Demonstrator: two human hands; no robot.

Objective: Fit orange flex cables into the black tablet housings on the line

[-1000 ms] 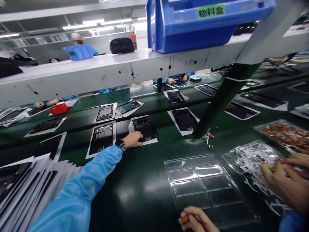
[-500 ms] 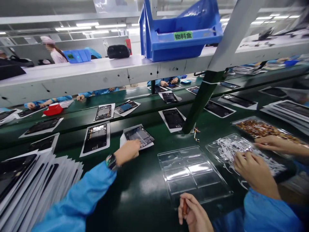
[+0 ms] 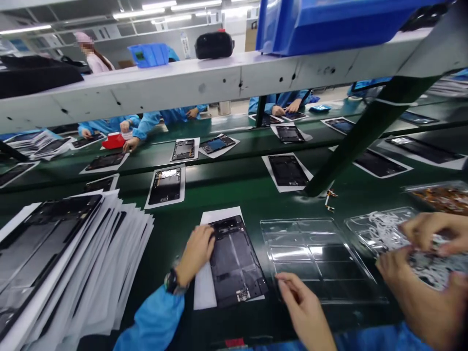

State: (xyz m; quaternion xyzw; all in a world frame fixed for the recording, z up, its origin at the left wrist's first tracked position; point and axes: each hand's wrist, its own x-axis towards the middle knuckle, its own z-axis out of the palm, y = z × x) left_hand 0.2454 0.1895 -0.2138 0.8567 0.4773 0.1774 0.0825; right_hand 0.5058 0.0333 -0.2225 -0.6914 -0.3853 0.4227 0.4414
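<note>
A black tablet housing (image 3: pixel 239 261) lies on a white paper sheet (image 3: pixel 204 292) on the green bench in front of me. My left hand (image 3: pixel 197 253), with a watch on its wrist, has its fingers curled over the housing's upper left edge. To the right of the housing, my right hand (image 3: pixel 305 307) is closed in a pinch. Whatever is between its fingertips is hidden. The near left corner of a clear plastic tray (image 3: pixel 321 253) with shallow compartments is beside those fingertips.
A stack of housings interleaved with paper (image 3: pixel 109 253) rises at the left. At the right, a co-worker's hands (image 3: pixel 424 263) work over a tray of white strips (image 3: pixel 387 229). A green post (image 3: pixel 365 141) and overhead shelf (image 3: pixel 183 90) stand ahead. Further housings lie along the bench.
My left hand has brought the housing and its paper nearer, turned lengthwise to me. My right hand's brownish-orange piece no longer shows. The view has shifted left, and the co-worker's hands have come together.
</note>
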